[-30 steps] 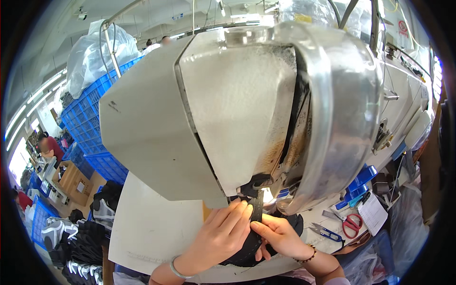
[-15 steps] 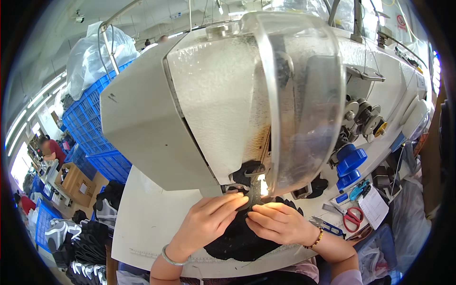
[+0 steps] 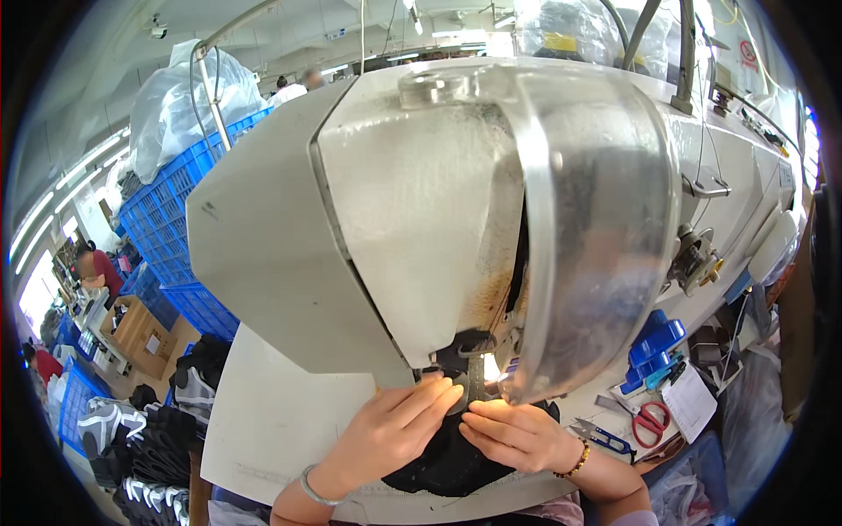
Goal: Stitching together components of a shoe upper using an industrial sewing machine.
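A large white sewing machine [image 3: 412, 210] fills the middle of the view, with a clear plastic guard [image 3: 601, 254] on its front right. Beneath its lit needle area lies a black fabric piece [image 3: 443, 466], spread toward me over the white table. My left hand [image 3: 390, 434] pinches the fabric's edge just left of the needle area, fingers pressed together. On the other side, my right hand [image 3: 522, 436] grips the fabric with bent fingers. Both fingertips nearly meet at a narrow strip under the presser foot. The needle itself cannot be made out.
Red-handled scissors [image 3: 651, 424], blue thread snips [image 3: 603, 437] and a paper sheet [image 3: 689, 399] lie right of my right hand. Blue crates [image 3: 171, 215] are stacked at the left. Black-and-grey pieces [image 3: 149, 447] pile beside the table. People work far left.
My view has shifted, so the machine looks lower and larger and covers more of the bobbins at right. Both hands keep their hold on the black fabric by the needle area.
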### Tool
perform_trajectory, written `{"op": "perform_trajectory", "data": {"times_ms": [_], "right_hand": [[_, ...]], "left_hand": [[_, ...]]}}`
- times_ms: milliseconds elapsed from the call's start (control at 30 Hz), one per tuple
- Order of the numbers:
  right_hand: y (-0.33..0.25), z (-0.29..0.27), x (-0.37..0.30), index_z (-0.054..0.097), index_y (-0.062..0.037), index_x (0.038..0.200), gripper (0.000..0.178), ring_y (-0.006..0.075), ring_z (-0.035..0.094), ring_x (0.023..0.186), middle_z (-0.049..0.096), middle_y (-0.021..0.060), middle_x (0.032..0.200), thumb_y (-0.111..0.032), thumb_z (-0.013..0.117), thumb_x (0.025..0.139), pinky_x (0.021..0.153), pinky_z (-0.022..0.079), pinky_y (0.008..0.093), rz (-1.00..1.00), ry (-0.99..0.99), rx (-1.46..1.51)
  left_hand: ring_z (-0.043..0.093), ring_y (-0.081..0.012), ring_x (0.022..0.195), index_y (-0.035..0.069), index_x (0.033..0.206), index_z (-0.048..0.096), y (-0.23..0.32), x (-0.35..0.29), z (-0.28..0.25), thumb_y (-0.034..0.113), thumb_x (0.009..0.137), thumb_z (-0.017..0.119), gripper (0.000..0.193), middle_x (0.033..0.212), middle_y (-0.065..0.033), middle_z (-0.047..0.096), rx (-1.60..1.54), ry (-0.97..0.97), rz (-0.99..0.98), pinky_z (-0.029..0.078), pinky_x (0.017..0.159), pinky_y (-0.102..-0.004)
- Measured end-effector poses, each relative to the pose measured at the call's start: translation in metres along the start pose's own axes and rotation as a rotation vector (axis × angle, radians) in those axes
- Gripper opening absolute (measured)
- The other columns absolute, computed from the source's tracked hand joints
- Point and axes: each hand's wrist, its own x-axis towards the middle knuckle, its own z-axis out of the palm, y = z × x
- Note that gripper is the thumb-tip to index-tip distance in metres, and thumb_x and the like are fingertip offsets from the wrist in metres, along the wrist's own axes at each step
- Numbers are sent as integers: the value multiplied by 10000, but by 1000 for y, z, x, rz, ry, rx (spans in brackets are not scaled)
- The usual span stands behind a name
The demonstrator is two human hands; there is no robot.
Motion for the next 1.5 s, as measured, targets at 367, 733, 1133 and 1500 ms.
{"op": "perform_trajectory", "data": {"times_ms": [367, 733, 1133, 1500], "right_hand": [[3, 0, -5, 647, -25, 1062, 297, 134, 609, 874, 613, 64, 1130, -5, 639, 766, 621, 487, 226, 133, -10, 70], [-3, 7, -7, 654, -24, 1047, 330, 217, 614, 1061, 618, 76, 1125, -16, 656, 717, 706, 482, 280, 248, 29, 135], [-7, 4, 3, 640, -23, 898, 199, 248, 605, 1013, 633, 110, 1139, -20, 702, 708, 784, 518, 302, 232, 51, 73], [-3, 4, 3, 649, -15, 899, 186, 238, 613, 1008, 630, 114, 1124, -33, 686, 717, 791, 531, 306, 165, 66, 52]], "left_hand": [[585, -123, 721, 48, 1041, 650, 0, -1, 9, 36, 716, 702, 330, 1047, -21, 590, 123, 29, -19, 465, 596, -219], [665, -198, 809, 91, 1114, 649, -24, -9, 15, -23, 737, 682, 395, 1028, -44, 683, -384, 121, -153, 535, 691, -299], [645, -208, 818, 83, 1099, 655, -34, -18, 27, 44, 714, 753, 400, 1013, -49, 679, -345, 169, -8, 522, 667, -296], [654, -194, 951, 36, 957, 692, -27, -13, 25, 41, 729, 709, 229, 999, -47, 666, -153, 187, 116, 528, 709, -276]]}}
